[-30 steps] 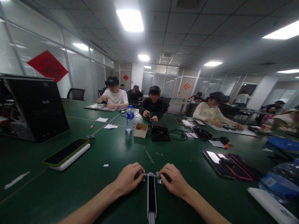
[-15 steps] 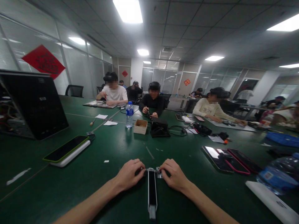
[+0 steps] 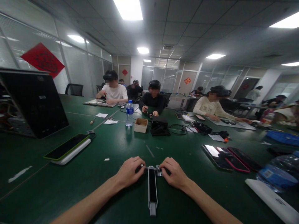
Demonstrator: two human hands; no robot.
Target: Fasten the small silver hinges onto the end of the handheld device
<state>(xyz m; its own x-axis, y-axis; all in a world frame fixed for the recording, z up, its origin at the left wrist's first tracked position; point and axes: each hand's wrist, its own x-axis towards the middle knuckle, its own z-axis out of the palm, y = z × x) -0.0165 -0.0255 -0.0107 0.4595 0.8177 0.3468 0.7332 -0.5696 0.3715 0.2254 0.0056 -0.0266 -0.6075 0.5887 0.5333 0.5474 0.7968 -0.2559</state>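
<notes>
**Head view: left hand (image 3: 129,172) and right hand (image 3: 174,173) gripping a black-and-silver bar (image 3: 152,186)**

No real change over the last second: same grip, same spot on the table (image 3: 70,193), only a slight shift of the view. Hands apart, 1 on each side of the bar's far end, fingers (image 3: 140,163) curled onto small metal fittings (image 3: 159,170), apparently clamped there, with the contact partly hidden by the fingertips. Bar lying lengthwise on the dark green top, near end pale and pointing back toward the body. Off to the left, a green-edged phone (image 3: 66,147) on a white box; off to the right, a row of phones (image 3: 217,157) in dark cases. Farther on, a plastic water bottle (image 3: 129,116), a small open cardboard box (image 3: 140,125) and a black unit with cables (image 3: 160,126). Across the table, a seated person in black (image 3: 153,101), both hands busy over something small and well apart from the near pair.
</notes>
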